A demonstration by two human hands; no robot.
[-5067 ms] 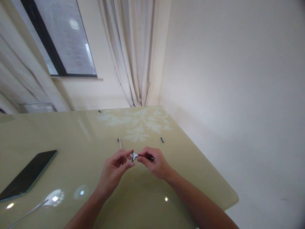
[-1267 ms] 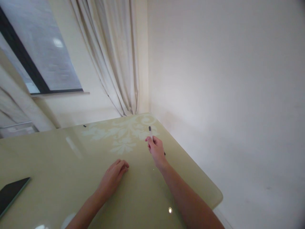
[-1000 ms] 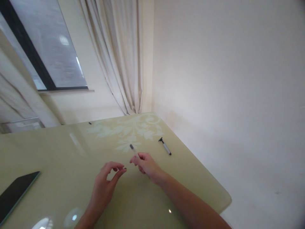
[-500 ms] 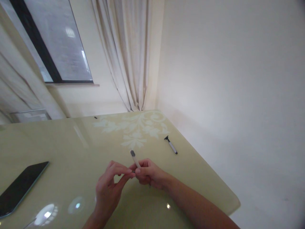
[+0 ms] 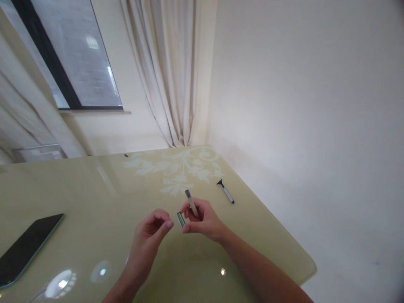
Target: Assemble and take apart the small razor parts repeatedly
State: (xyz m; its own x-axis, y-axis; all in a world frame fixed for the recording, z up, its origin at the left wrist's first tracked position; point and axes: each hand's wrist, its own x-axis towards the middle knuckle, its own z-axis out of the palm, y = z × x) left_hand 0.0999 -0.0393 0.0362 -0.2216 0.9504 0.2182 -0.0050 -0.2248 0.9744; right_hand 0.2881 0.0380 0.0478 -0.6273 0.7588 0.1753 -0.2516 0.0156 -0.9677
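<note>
My right hand [image 5: 205, 221] grips a small brush [image 5: 191, 203] with a pale handle and a dark tip that points up and away. Between its thumb and forefinger it also pinches a small razor cartridge [image 5: 181, 219] with a green strip, held upright. My left hand [image 5: 151, 235] is just left of the cartridge, apart from it, thumb and curled forefinger together with nothing seen between them. Beyond my right hand lies a razor handle [image 5: 226, 192], grey and black, its black end toward the window side.
The glossy table [image 5: 94, 202] has a white floral pattern at the far corner and meets a wall [image 5: 299, 126] on the right. A dark tablet-like slab [image 5: 30, 248] lies at left. One small black piece [image 5: 126, 155] rests near the back edge. Curtains [image 5: 170, 75] hang behind.
My hands have moved apart, the left drawing off leftward. The right hand has risen slightly and turned, with the brush in it, and the green-striped cartridge now shows in its fingertips.
</note>
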